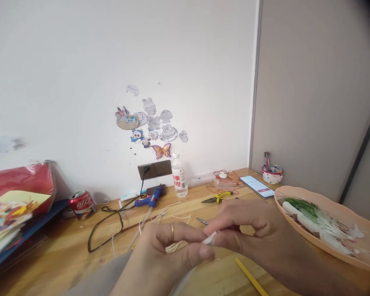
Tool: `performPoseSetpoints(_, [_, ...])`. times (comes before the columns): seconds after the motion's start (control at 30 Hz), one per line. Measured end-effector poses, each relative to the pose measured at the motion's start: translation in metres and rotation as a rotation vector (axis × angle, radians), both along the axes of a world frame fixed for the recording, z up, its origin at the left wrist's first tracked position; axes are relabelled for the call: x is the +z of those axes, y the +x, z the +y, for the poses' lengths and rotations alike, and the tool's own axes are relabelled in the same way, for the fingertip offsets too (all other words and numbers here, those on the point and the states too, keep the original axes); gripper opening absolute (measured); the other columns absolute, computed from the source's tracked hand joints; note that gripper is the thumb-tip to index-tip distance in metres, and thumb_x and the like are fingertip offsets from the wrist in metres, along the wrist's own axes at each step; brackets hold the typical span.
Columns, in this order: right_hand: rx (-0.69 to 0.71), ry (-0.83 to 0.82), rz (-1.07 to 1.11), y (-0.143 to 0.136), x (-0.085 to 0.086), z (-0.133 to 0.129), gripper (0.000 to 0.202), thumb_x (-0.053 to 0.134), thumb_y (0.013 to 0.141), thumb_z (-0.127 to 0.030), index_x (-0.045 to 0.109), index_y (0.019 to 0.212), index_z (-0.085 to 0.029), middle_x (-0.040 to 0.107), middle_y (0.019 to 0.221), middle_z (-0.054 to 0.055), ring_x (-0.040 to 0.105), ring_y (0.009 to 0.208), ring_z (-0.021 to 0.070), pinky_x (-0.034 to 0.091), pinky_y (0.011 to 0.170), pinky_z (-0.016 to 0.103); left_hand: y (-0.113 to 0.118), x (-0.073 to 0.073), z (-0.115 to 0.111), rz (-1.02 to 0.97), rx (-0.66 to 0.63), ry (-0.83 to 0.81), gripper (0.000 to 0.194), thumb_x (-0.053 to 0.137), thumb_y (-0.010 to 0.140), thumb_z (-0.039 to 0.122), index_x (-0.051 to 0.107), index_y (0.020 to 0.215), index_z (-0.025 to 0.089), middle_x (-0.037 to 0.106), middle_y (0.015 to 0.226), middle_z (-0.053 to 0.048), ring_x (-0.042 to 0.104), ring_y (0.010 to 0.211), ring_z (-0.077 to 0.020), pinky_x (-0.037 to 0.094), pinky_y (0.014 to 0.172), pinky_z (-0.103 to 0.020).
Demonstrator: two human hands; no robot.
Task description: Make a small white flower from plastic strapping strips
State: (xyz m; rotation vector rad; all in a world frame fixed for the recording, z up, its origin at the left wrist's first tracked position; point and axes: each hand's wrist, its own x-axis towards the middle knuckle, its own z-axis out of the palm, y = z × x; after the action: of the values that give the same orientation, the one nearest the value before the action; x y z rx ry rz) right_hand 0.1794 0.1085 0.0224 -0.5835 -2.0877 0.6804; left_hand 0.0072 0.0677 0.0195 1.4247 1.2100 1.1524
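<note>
My left hand point(175, 250), with a gold ring on one finger, pinches a small white strip point(209, 238) between thumb and forefinger. From the other side my right hand point(243, 228) grips the same strip with thumb and fingertips, so both hands meet over the table's front part. Most of the strip is covered by fingers, and its exact kind cannot be made out. Beyond the right hand lie pliers with yellow-and-black handles point(217, 198). A metal pointed tip point(202, 221) shows just behind the fingers. Below the right hand rests a yellow stick point(249, 276).
A blue glue gun point(149, 200) with a black cable, a water bottle point(179, 176) and a red can point(82, 204) stand toward the wall. At right are a phone point(256, 186), a small pot point(272, 174) and a peach tray point(327, 201) holding green and white strands. Papers point(15, 205) are stacked left.
</note>
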Motion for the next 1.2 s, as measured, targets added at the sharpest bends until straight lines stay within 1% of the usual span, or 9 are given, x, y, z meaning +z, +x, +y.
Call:
performPoseSetpoints(0.07, [0.001, -0.06, -0.061, 0.0, -0.001, 0.0, 0.011, 0.058, 0.08, -0.025, 0.068, 0.075, -0.024, 0.063, 0.064, -0.006, 0.056, 0.059, 0.0061, 0.041, 0.053, 0.015, 0.001, 0.0, -0.003, 0.111, -0.009, -0.025, 0.017, 0.067, 0.065, 0.033, 0.072, 0.055, 0.019, 0.065, 0.056, 0.0, 0.051, 0.057, -0.0136, 0.038, 0.058, -0.023])
performPoseSetpoints(0.13, [-0.005, -0.118, -0.085, 0.001, 0.0, -0.001, 0.016, 0.054, 0.082, -0.03, 0.066, 0.074, -0.023, 0.062, 0.065, -0.005, 0.054, 0.06, 0.0073, 0.04, 0.052, 0.016, 0.002, 0.001, -0.004, 0.146, -0.035, -0.074, 0.022, 0.064, 0.067, 0.037, 0.072, 0.056, 0.02, 0.062, 0.053, 0.0, 0.046, 0.054, -0.0122, 0.035, 0.055, -0.023])
performPoseSetpoints(0.37, [0.0, -0.134, -0.148, 0.004, 0.001, -0.007, 0.02, 0.052, 0.082, -0.03, 0.058, 0.065, -0.021, 0.052, 0.057, -0.006, 0.043, 0.052, 0.0068, 0.033, 0.045, 0.018, 0.002, -0.002, -0.005, 0.083, -0.11, -0.103, 0.026, 0.062, 0.067, 0.041, 0.071, 0.058, 0.019, 0.064, 0.058, -0.002, 0.05, 0.06, -0.015, 0.037, 0.062, -0.026])
performPoseSetpoints(0.53, [-0.032, -0.112, -0.134, -0.002, -0.002, -0.004, 0.024, 0.048, 0.085, -0.03, 0.053, 0.063, -0.02, 0.051, 0.058, -0.006, 0.044, 0.053, 0.0062, 0.033, 0.048, 0.017, 0.006, -0.006, -0.008, 0.094, 0.018, -0.079, 0.009, 0.068, 0.06, 0.029, 0.07, 0.057, 0.02, 0.066, 0.057, -0.002, 0.055, 0.059, -0.016, 0.04, 0.059, -0.026])
performPoseSetpoints(0.63, [-0.031, -0.114, -0.103, -0.004, -0.005, -0.003, 0.027, 0.047, 0.085, -0.032, 0.051, 0.062, -0.019, 0.048, 0.057, -0.006, 0.041, 0.053, 0.0062, 0.031, 0.048, 0.017, 0.009, -0.005, -0.007, 0.126, 0.026, -0.035, 0.007, 0.066, 0.06, 0.025, 0.07, 0.057, 0.02, 0.068, 0.057, -0.002, 0.058, 0.059, -0.0163, 0.043, 0.059, -0.025])
performPoseSetpoints(0.83, [-0.01, -0.282, -0.129, -0.002, -0.008, -0.004, 0.024, 0.049, 0.084, -0.034, 0.055, 0.065, -0.02, 0.049, 0.057, -0.006, 0.04, 0.052, 0.0073, 0.029, 0.045, 0.018, 0.011, -0.009, -0.003, 0.039, 0.076, -0.091, 0.011, 0.068, 0.057, 0.029, 0.068, 0.051, 0.019, 0.065, 0.053, -0.003, 0.054, 0.052, -0.0148, 0.039, 0.052, -0.025])
performPoseSetpoints(0.97, [-0.051, -0.209, -0.131, -0.002, -0.008, -0.005, 0.019, 0.056, 0.079, -0.031, 0.058, 0.063, -0.02, 0.052, 0.055, -0.007, 0.043, 0.051, 0.0065, 0.03, 0.045, 0.017, 0.012, -0.012, -0.003, -0.01, 0.067, -0.113, 0.012, 0.069, 0.056, 0.031, 0.069, 0.05, 0.02, 0.063, 0.052, -0.002, 0.052, 0.055, -0.0152, 0.039, 0.058, -0.027])
performPoseSetpoints(1.1, [-0.11, -0.146, -0.113, -0.005, -0.008, -0.003, 0.022, 0.054, 0.081, -0.031, 0.057, 0.061, -0.021, 0.051, 0.053, -0.006, 0.042, 0.049, 0.0065, 0.03, 0.043, 0.017, 0.013, -0.01, -0.004, 0.03, 0.127, -0.156, 0.009, 0.074, 0.048, 0.028, 0.069, 0.051, 0.021, 0.058, 0.048, 0.001, 0.046, 0.052, -0.0127, 0.036, 0.054, -0.025])
performPoseSetpoints(1.2, [-0.134, -0.114, -0.128, -0.007, -0.008, -0.003, 0.025, 0.054, 0.08, -0.032, 0.054, 0.059, -0.019, 0.052, 0.053, -0.006, 0.043, 0.048, 0.0066, 0.03, 0.042, 0.017, 0.014, -0.01, -0.004, 0.053, 0.091, -0.17, 0.01, 0.072, 0.05, 0.03, 0.069, 0.049, 0.02, 0.056, 0.046, 0.001, 0.045, 0.051, -0.0129, 0.036, 0.054, -0.025])
